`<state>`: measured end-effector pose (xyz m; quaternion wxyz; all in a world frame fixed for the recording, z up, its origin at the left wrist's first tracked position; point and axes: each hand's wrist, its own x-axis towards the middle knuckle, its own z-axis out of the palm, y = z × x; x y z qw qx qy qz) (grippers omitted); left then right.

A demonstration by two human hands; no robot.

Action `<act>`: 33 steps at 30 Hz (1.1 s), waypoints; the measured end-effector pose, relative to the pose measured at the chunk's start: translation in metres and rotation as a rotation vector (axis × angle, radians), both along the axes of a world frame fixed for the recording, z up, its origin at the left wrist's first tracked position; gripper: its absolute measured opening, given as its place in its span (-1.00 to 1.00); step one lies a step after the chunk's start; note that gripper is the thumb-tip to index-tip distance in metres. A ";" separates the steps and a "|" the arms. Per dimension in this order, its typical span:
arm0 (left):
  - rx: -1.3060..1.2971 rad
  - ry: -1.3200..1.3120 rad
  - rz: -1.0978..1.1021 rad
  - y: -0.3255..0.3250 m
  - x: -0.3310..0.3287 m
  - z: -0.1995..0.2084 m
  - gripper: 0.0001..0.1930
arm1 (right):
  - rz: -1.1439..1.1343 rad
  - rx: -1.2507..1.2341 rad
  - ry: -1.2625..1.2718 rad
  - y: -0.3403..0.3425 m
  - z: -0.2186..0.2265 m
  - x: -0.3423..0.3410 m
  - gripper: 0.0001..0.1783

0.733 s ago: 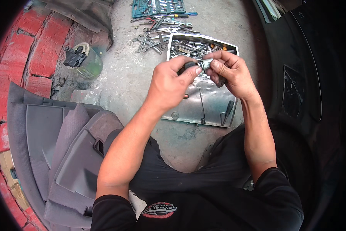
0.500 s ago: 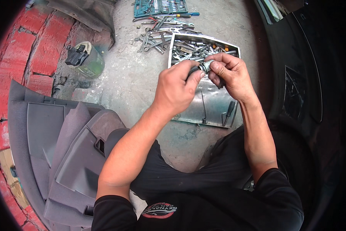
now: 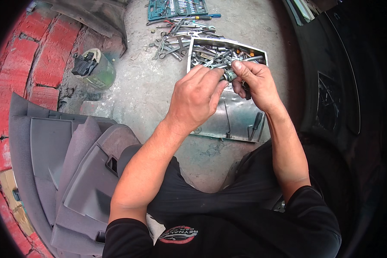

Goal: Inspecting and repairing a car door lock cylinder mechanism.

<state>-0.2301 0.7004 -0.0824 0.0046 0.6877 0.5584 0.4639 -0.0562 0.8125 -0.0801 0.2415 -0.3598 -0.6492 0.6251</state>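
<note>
Both hands come together over a metal tool tray (image 3: 228, 41). A short silver metal cylinder (image 3: 229, 75), much like a socket, lies between them. My left hand (image 3: 197, 92) is closed round its left end, with the fingers bent over it and the back of the hand facing up. At the other end, my right hand (image 3: 257, 84) pinches it with the thumb on top. A small dark piece (image 3: 246, 87) sits under the right hand's curled fingers; its kind is hard to make out.
Wrenches and sockets (image 3: 215, 56) fill the tray's far part; a screwdriver (image 3: 257, 121) lies in its near part. Beyond are loose wrenches (image 3: 172, 48) and a teal tool case (image 3: 176, 8). A bucket (image 3: 99, 71) and grey trim panels (image 3: 86, 172) stand left, a dark car body (image 3: 340, 77) right.
The left hand's fingers have shifted over the cylinder's left end, hiding the dark part seen there before. My right thumb has moved up and straightened a little.
</note>
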 end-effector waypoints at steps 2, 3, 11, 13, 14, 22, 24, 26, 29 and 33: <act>-0.012 -0.016 -0.001 0.001 0.001 -0.002 -0.78 | -0.010 0.013 0.000 0.000 -0.002 -0.001 -0.42; -0.013 -0.039 -0.001 0.001 0.001 -0.004 -0.79 | -0.019 0.026 0.000 0.000 -0.003 -0.002 -0.39; -0.087 -0.231 0.032 0.003 0.001 -0.007 -0.80 | 0.029 -0.074 0.194 0.006 -0.008 0.004 -0.59; -0.193 -0.375 0.025 0.001 0.003 -0.003 -0.80 | 0.121 -0.068 0.276 0.007 -0.006 0.008 -0.64; -0.193 -0.375 0.025 0.000 0.004 -0.003 -0.80 | 0.121 -0.068 0.276 0.007 -0.007 0.008 -0.64; -0.045 -0.163 0.017 -0.001 0.003 -0.004 -0.77 | 0.075 0.031 0.119 0.003 -0.007 0.006 -0.65; -0.035 -0.160 0.015 -0.001 0.003 -0.001 -0.78 | 0.086 0.015 0.131 0.005 -0.007 0.008 -0.65; -0.026 -0.157 0.012 -0.001 0.002 0.000 -0.78 | 0.098 -0.001 0.143 0.005 -0.007 0.008 -0.64; -0.031 -0.158 0.012 -0.002 0.001 -0.001 -0.81 | 0.161 0.002 0.226 -0.002 -0.001 0.006 -0.61; -0.089 -0.188 -0.004 -0.006 0.006 -0.001 -0.81 | 0.207 0.054 0.128 -0.002 0.006 0.008 -0.62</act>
